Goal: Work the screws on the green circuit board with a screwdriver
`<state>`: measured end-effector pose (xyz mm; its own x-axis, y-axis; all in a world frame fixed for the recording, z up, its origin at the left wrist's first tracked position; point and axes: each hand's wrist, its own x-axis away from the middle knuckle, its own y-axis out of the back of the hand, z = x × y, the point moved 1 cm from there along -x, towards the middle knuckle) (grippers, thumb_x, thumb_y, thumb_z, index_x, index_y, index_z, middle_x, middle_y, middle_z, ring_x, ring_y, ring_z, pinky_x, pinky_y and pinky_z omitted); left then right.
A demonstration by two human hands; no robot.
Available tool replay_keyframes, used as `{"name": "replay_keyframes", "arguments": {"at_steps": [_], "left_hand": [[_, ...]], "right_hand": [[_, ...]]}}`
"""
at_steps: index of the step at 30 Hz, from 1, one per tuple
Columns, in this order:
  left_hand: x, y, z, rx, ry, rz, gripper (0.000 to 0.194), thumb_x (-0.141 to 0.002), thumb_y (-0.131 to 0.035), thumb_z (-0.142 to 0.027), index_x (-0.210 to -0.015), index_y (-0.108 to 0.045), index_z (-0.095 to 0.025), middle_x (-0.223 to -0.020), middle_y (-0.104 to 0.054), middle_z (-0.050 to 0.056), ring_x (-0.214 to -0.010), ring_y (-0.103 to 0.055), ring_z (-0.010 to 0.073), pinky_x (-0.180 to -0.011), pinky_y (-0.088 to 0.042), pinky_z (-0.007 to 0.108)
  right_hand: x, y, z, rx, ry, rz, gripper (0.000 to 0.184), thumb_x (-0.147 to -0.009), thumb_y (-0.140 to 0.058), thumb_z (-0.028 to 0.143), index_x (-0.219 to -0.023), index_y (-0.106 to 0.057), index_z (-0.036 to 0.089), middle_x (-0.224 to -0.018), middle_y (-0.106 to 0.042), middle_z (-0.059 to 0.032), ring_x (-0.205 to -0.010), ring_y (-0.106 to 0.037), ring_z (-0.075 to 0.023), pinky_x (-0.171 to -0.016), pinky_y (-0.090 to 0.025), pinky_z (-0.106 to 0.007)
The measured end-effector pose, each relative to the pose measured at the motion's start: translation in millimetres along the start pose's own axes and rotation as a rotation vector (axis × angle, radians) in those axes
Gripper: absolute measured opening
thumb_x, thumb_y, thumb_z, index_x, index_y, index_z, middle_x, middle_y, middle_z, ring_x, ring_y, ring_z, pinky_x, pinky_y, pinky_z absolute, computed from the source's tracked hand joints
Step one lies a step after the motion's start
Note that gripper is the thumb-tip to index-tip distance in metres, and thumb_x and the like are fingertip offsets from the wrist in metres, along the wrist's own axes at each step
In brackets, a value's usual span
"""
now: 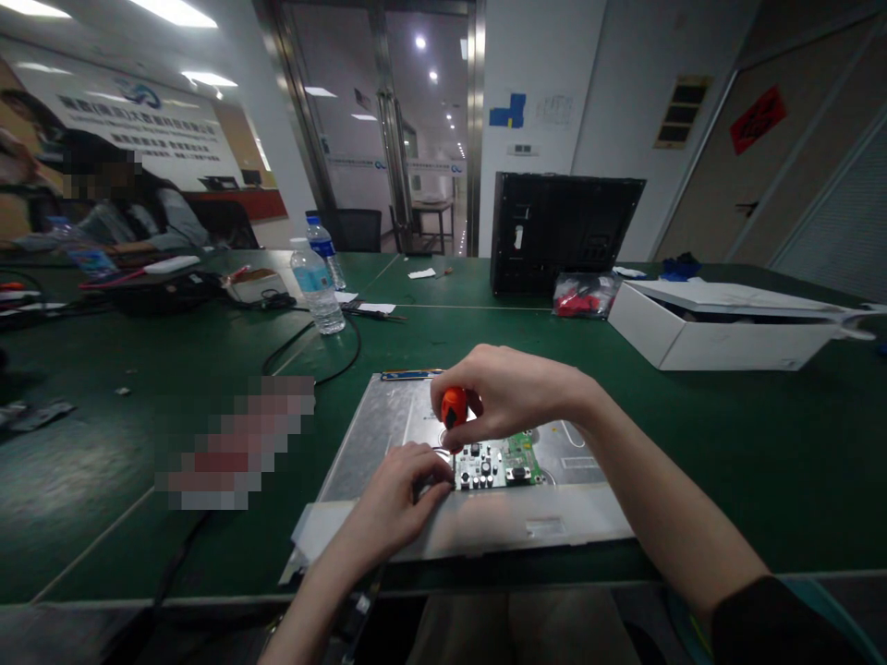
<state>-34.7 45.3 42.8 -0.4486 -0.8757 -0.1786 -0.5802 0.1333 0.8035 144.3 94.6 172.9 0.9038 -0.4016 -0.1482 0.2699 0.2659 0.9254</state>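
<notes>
A flat metal panel [360, 453], like the back of a display, lies on the green table in front of me. On its middle sits a green circuit board [495, 462] with small components. My right hand [503, 392] is closed around an orange-and-black screwdriver [454, 407], held upright with its shaft pointing down at the board's left edge. My left hand [406, 489] rests on the panel, its fingers curled together at the board's left edge beside the screwdriver's lower end. Whatever those fingertips pinch, if anything, is hidden.
Water bottles [319, 291] stand at the back left, near a black cable [357, 346]. A black monitor housing [561, 231], a plastic bag with red contents [580, 297] and a white box [727, 332] are at the back right. A person [131, 199] sits at far left.
</notes>
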Motion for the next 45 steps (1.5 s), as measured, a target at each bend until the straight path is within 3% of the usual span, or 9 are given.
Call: {"name": "replay_keyframes", "arguments": {"at_steps": [8,14,20,36,42,45], "left_hand": [[-0.2,0.2,0.1,0.009,0.012,0.004,0.012,-0.080,-0.052,-0.022,-0.074,-0.061,-0.019,-0.076,-0.064,0.002,-0.079,-0.055,0.0208,-0.078,-0.039,0.034],[-1.1,0.2,-1.6,0.008,0.015,0.010,0.010,-0.079,-0.053,-0.020,-0.074,-0.061,-0.020,-0.078,-0.065,0.002,-0.081,-0.056,0.0212,-0.078,-0.040,0.034],[-0.5,1.1,-2.8,-0.006,0.018,0.010,0.010,-0.080,-0.054,-0.019,-0.076,-0.063,-0.020,-0.080,-0.066,0.002,-0.081,-0.056,0.0211,-0.078,-0.040,0.034],[-1.8,0.5,-1.0,0.003,0.015,0.023,0.010,-0.081,-0.054,-0.019,-0.075,-0.062,-0.019,-0.079,-0.065,0.002,-0.082,-0.057,0.0210,-0.077,-0.040,0.033],[-2.2,1.5,-2.0,0.016,0.023,0.032,0.013,-0.082,-0.054,-0.022,-0.075,-0.064,-0.020,-0.079,-0.066,0.003,-0.082,-0.057,0.0207,-0.077,-0.040,0.032],[-2.3,2.0,-3.0,0.014,0.023,0.027,0.013,-0.082,-0.054,-0.022,-0.076,-0.065,-0.020,-0.079,-0.067,0.003,-0.082,-0.057,0.0208,-0.077,-0.041,0.032]], "right_hand": [[-0.7,-0.5,0.0,0.000,-0.022,0.019,0.018,-0.078,-0.070,0.031,-0.084,-0.061,0.016,-0.073,-0.062,0.0028,-0.062,-0.050,-0.0080,-0.055,-0.032,-0.022],[-1.2,-1.9,-0.7,0.070,-0.090,-0.048,0.031,-0.077,-0.069,0.028,-0.103,-0.056,0.020,-0.075,-0.061,0.0037,-0.062,-0.048,-0.0093,-0.056,-0.029,-0.023],[-3.1,-4.6,-2.3,0.232,-0.136,-0.069,0.023,-0.079,-0.068,0.036,-0.091,-0.056,0.021,-0.070,-0.057,0.0036,-0.058,-0.042,-0.0096,-0.054,-0.024,-0.024],[-1.3,-4.0,2.1,0.268,-0.155,-0.050,0.029,-0.079,-0.067,0.045,-0.091,-0.055,0.020,-0.072,-0.060,0.0015,-0.059,-0.045,-0.0106,-0.052,-0.022,-0.024],[1.3,-4.5,5.3,0.217,-0.137,-0.013,0.019,-0.080,-0.060,0.025,-0.097,-0.055,0.019,-0.082,-0.063,-0.0011,-0.066,-0.047,-0.0118,-0.055,-0.026,-0.024],[-0.1,-4.9,6.2,0.215,-0.130,-0.010,0.016,-0.081,-0.060,0.024,-0.095,-0.055,0.020,-0.079,-0.062,-0.0002,-0.064,-0.047,-0.0114,-0.054,-0.025,-0.024]]}}
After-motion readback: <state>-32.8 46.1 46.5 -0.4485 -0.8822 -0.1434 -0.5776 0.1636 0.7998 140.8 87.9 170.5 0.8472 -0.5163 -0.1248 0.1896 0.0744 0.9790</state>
